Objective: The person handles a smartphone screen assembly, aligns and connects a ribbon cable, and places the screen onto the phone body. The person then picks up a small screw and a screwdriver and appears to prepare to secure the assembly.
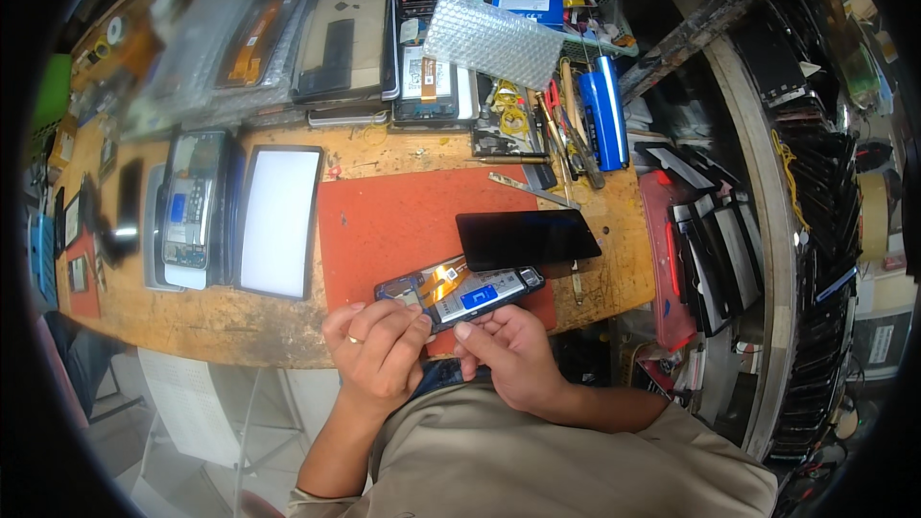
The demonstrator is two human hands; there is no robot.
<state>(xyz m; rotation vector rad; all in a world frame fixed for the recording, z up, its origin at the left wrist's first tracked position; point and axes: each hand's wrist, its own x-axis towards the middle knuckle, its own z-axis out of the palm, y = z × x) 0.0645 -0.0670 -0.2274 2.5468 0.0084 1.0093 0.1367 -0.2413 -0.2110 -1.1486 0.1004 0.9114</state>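
An opened smartphone (459, 294) lies tilted over the near part of the red mat, its battery, an orange ribbon cable and a blue label exposed. My left hand (382, 343) is closed on its left end, fingers bent and pressed together, a ring on one finger. At the near long edge, my right hand (516, 353) pinches the phone frame with thumb and curled fingers. What the fingertips touch beneath the frame is hidden. Just beyond the phone rests a black phone screen (528, 238), which partly overlaps its far edge.
The red mat (384, 216) covers the middle of the wooden bench (614, 278). A white light panel (280, 221) and stacked opened phones (195, 206) stand left. Tweezers (532, 190), a blue cylinder (602, 115) and bubble wrap (489, 38) lie beyond. A red tray (664, 269) flanks the right side.
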